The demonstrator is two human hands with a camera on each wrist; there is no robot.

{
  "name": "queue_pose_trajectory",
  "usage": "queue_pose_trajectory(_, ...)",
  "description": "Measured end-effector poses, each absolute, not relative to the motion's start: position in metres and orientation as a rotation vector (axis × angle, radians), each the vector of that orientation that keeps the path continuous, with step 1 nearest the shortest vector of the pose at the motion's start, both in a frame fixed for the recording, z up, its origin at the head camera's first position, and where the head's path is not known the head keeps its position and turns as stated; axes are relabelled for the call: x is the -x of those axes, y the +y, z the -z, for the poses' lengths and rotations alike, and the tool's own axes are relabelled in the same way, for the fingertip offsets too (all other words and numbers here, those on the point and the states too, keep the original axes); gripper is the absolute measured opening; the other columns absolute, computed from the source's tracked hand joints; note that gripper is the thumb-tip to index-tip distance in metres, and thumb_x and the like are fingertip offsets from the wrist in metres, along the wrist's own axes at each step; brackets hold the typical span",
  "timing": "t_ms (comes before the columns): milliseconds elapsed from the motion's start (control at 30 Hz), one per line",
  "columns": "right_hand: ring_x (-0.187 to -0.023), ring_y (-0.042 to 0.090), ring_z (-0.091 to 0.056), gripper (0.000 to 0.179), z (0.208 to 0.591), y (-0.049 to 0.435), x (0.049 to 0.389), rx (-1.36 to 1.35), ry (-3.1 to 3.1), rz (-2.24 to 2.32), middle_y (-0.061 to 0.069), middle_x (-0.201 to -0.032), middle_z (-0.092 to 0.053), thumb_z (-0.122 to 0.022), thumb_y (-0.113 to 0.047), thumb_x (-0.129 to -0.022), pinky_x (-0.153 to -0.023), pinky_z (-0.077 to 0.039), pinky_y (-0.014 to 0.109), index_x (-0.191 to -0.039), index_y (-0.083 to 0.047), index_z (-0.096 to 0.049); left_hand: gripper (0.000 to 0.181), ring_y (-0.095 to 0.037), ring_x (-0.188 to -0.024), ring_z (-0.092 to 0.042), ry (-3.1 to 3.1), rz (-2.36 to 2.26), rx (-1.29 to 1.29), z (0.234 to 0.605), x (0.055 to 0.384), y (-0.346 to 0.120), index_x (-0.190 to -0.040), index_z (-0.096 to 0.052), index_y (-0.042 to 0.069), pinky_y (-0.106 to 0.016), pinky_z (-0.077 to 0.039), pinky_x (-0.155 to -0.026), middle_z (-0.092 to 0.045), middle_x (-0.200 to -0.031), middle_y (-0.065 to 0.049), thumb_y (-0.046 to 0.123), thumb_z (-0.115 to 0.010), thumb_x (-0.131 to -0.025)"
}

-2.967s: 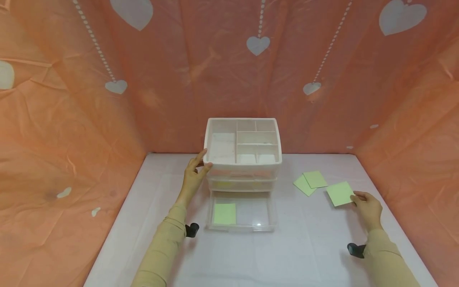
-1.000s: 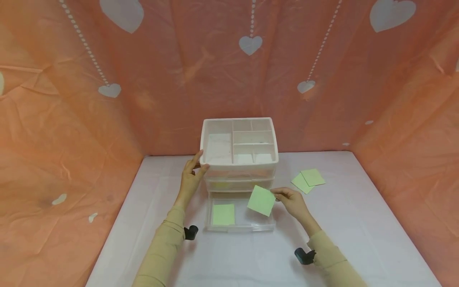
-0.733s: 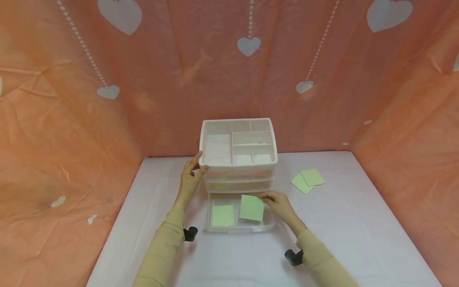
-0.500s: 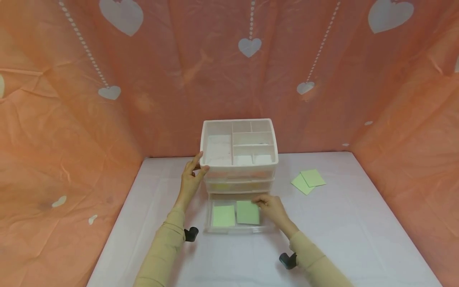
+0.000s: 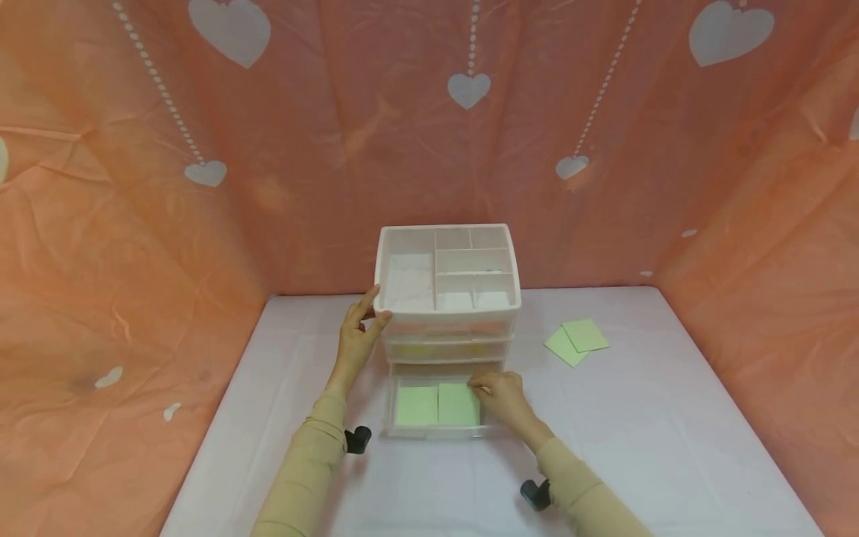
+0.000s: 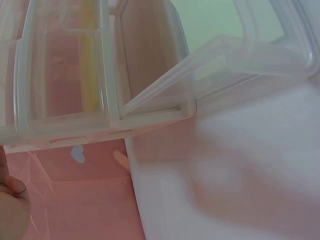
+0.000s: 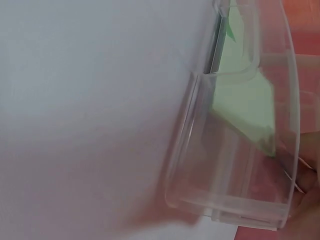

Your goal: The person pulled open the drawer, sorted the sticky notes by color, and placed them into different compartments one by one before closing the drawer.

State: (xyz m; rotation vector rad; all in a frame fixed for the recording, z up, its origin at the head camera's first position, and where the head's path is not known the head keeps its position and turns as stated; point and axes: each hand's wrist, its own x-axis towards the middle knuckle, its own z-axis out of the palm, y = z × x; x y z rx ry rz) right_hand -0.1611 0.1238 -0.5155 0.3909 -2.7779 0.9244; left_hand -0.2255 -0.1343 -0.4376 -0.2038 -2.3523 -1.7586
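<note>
In the head view, my left hand (image 5: 356,339) holds the left front corner of a white plastic drawer organizer (image 5: 411,282), thumb at the front and fingers along the side. Its clear bottom drawer (image 5: 436,432) is pulled out. Inside the drawer, one pale green sticky note pad (image 5: 417,406) lies at the left. My right hand (image 5: 506,399) pinches a second green sticky note pad (image 5: 458,405) by its far right corner, low in the drawer beside the first. Through the clear drawer wall, the right wrist view shows that held pad (image 7: 245,105) still tilted.
Two more green note pads (image 5: 585,335) overlap on the white table (image 5: 637,418) to the right of the organizer. Two upper drawers (image 5: 448,349) are closed; something yellow shows in the lower one. An orange curtain (image 5: 335,149) with hearts stands behind.
My right hand has carried the green note pad from the table at the right leftward and down into the drawer, beside the other pad. The left hand has stayed on the organizer.
</note>
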Motion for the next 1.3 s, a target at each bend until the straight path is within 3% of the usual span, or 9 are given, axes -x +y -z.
queue_pose_trajectory(100, -0.092, 0.025, -0.066, 0.01, 0.515, 0.125, 0.162, -0.386, -2.793, -0.977, 0.006, -0.099, -0.073, -0.068, -0.008, -0.081, -0.088, -0.034, 0.044, -0.09, -0.009, -0.073, 0.052, -0.024, -0.105, -0.049, -2.336, 1.732, 0.22, 0.446, 0.232, -0.135, -0.138, -0.046, 0.024, -0.029, -0.029, -0.077, -0.051, -0.103, -0.012, 0.018, -0.063, -0.089)
queue_pose_trajectory(333, -0.098, 0.029, -0.065, 0.013, 0.512, 0.136, 0.166, -0.386, -2.778, -1.166, 0.007, -0.1, -0.072, -0.064, -0.01, -0.084, -0.09, -0.046, 0.048, -0.094, -0.01, -0.072, 0.052, -0.021, -0.105, -0.049, -2.338, 1.714, 0.218, 0.447, 0.233, -0.136, -0.138, -0.045, 0.026, -0.03, -0.028, -0.08, -0.052, -0.106, -0.013, 0.02, -0.063, -0.089)
queue_pose_trajectory(533, -0.101, 0.029, -0.063, 0.015, 0.502, 0.151, 0.169, -0.2, -2.753, -1.484, 0.009, -0.103, -0.071, -0.062, -0.014, -0.088, -0.087, -0.049, 0.042, -0.1, -0.009, -0.071, 0.055, -0.016, -0.103, -0.046, -2.326, 1.738, 0.205, 0.446, 0.234, -0.135, -0.139, -0.044, 0.022, -0.031, -0.028, -0.079, -0.052, -0.109, -0.014, 0.017, -0.064, -0.088)
queue_pose_trajectory(733, -0.102, 0.022, -0.062, 0.021, 0.498, 0.18, 0.181, -0.063, -2.707, -1.64, 0.012, -0.106, -0.07, -0.061, -0.019, -0.09, -0.085, -0.049, 0.03, -0.104, -0.006, -0.069, 0.054, -0.019, -0.104, -0.048, -2.317, 1.734, 0.213, 0.444, 0.235, -0.135, -0.139, -0.044, 0.025, -0.033, -0.029, -0.082, -0.052, -0.106, -0.013, 0.018, -0.063, -0.089)
queue_pose_trajectory(933, -0.092, 0.001, -0.061, 0.03, 0.497, 0.221, 0.191, 0.058, -2.675, -1.685, 0.013, -0.11, -0.068, -0.061, -0.024, -0.091, -0.085, -0.047, 0.022, -0.111, -0.003, -0.066, 0.052, -0.02, -0.103, -0.049, -2.291, 1.733, 0.229, 0.443, 0.238, -0.135, -0.138, -0.046, 0.025, -0.029, -0.028, -0.077, -0.052, -0.102, -0.01, 0.017, -0.062, -0.089)
queue_pose_trajectory(1000, -0.087, -0.005, -0.059, 0.034, 0.496, 0.237, 0.194, 0.09, -2.647, -1.717, 0.009, -0.107, -0.069, -0.06, -0.025, -0.092, -0.083, -0.047, 0.019, -0.115, 0.0, -0.063, 0.051, -0.019, -0.102, -0.049, -2.285, 1.733, 0.233, 0.443, 0.239, -0.135, -0.138, -0.046, 0.025, -0.03, -0.029, -0.077, -0.052, -0.103, -0.01, 0.017, -0.062, -0.089)
queue_pose_trajectory(1100, -0.083, -0.01, -0.056, 0.04, 0.494, 0.263, 0.199, 0.141, -2.612, -1.74, -0.008, -0.097, -0.07, -0.057, -0.027, -0.093, -0.08, -0.046, 0.014, -0.12, 0.004, -0.059, 0.051, -0.017, -0.102, -0.048, -2.289, 1.732, 0.235, 0.442, 0.239, -0.134, -0.138, -0.046, 0.025, -0.031, -0.029, -0.077, -0.052, -0.105, -0.009, 0.018, -0.062, -0.09)
queue_pose_trajectory(1200, -0.083, -0.012, -0.055, 0.044, 0.494, 0.285, 0.203, 0.202, -2.562, -1.751, -0.025, -0.087, -0.063, -0.055, -0.028, -0.094, -0.078, -0.046, 0.011, -0.123, 0.006, -0.055, 0.052, -0.015, -0.102, -0.048, -2.301, 1.733, 0.225, 0.442, 0.239, -0.134, -0.138, -0.045, 0.026, -0.03, -0.029, -0.078, -0.051, -0.105, -0.009, 0.018, -0.062, -0.09)
queue_pose_trajectory(1300, -0.082, -0.013, -0.054, 0.045, 0.498, 0.3, 0.203, 0.291, -2.526, -1.74, -0.031, -0.081, -0.056, -0.053, -0.028, -0.095, -0.077, -0.047, 0.011, -0.124, 0.007, -0.052, 0.053, -0.014, -0.102, -0.046, -2.328, 1.734, 0.205, 0.444, 0.236, -0.135, -0.139, -0.044, 0.025, -0.029, -0.028, -0.078, -0.05, -0.103, -0.007, 0.017, -0.062, -0.09)
